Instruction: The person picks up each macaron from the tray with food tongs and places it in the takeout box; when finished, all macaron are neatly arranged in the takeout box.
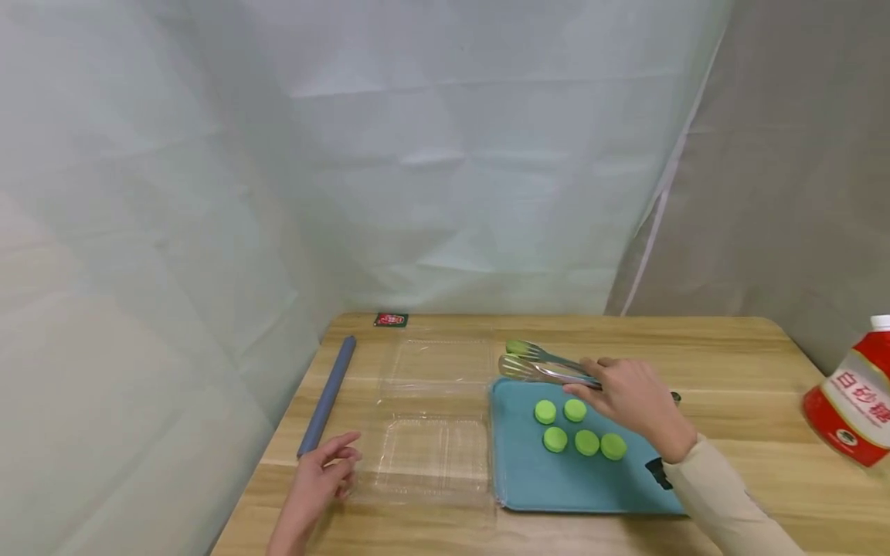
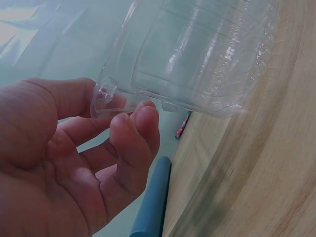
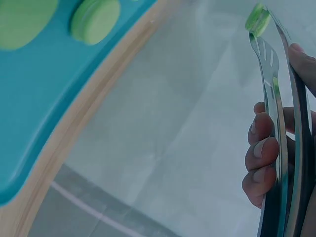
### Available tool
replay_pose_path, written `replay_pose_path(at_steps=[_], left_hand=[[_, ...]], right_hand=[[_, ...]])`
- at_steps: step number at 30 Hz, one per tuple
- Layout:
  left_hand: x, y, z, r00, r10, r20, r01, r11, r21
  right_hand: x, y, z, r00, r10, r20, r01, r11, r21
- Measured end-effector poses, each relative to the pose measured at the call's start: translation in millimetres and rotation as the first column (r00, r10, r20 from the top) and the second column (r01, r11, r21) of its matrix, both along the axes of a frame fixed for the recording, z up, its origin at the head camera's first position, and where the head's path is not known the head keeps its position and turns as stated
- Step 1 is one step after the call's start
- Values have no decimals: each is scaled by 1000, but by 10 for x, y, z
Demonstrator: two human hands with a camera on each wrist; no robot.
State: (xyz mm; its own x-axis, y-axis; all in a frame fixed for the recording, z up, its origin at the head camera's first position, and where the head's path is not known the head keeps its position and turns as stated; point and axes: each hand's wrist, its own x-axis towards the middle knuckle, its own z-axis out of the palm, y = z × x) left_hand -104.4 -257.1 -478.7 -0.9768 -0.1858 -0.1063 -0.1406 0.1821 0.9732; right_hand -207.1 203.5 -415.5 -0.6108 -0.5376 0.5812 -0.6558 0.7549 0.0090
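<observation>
My right hand [image 1: 636, 398] grips metal serving tongs [image 1: 549, 374] above the back edge of the blue tray [image 1: 556, 490]. Between the slotted tips of the tongs sits a green macaron [image 3: 257, 19]. Several more green macarons [image 1: 587, 442] lie on the tray. At the left edge of a clear plastic box [image 1: 431, 455], my left hand [image 1: 320, 479] has its fingers bent around the rim. The left wrist view shows that rim between thumb and fingertips, one digit partly seen through the plastic. The box stands with its hinged lid [image 1: 441, 363] laid open toward the back.
Left of the box a blue-grey rod [image 1: 328, 395] lies on the wooden table [image 1: 723, 371]. A small dark and red packet [image 1: 392, 320] is at the back edge. On the far right stands a red and white container [image 1: 855, 398] with a white cap.
</observation>
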Motion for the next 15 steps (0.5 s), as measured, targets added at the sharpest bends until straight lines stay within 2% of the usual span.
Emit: replay_pose_path(at_steps=[8, 15], left_hand=[[-6, 5, 8, 1000, 9, 12, -9, 1000, 7], [5, 14, 7, 1000, 0, 15, 0, 1000, 9]], right_hand=[[-31, -247, 31, 998, 64, -3, -64, 998, -3], [-51, -494, 22, 992, 122, -30, -121, 992, 33]])
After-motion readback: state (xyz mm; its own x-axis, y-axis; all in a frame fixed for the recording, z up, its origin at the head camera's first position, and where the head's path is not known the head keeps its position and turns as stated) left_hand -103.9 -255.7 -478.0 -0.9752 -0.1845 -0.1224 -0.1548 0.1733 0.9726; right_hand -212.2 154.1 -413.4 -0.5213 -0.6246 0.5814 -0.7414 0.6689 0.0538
